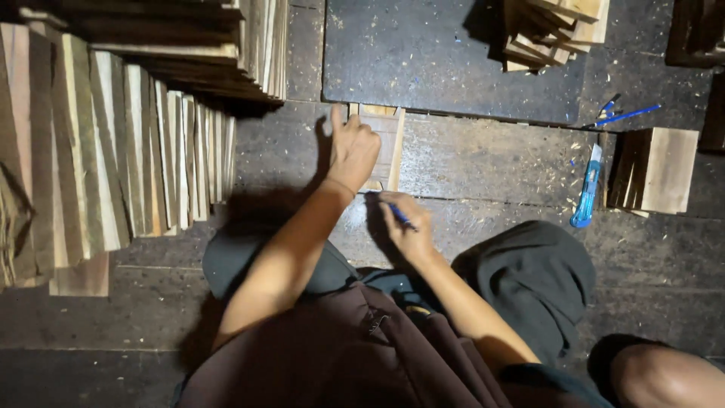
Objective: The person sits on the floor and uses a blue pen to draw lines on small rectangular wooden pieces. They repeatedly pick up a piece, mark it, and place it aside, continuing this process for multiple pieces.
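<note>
Two hands: left hand (353,149) flat on pale wood strip (391,143), right hand (405,227) fingers pinching blue pen (399,214).

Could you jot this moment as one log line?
left hand: pressing wooden piece on floor | right hand: holding blue pen | blue cutter: lying nearby

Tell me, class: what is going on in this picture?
A person sits on a dark plank floor. The left hand presses down a small pale wooden piece, while the right hand holds a blue pen at its near end. Stacks of thin wooden slats stand alongside, and a blue utility knife lies nearby.
</note>
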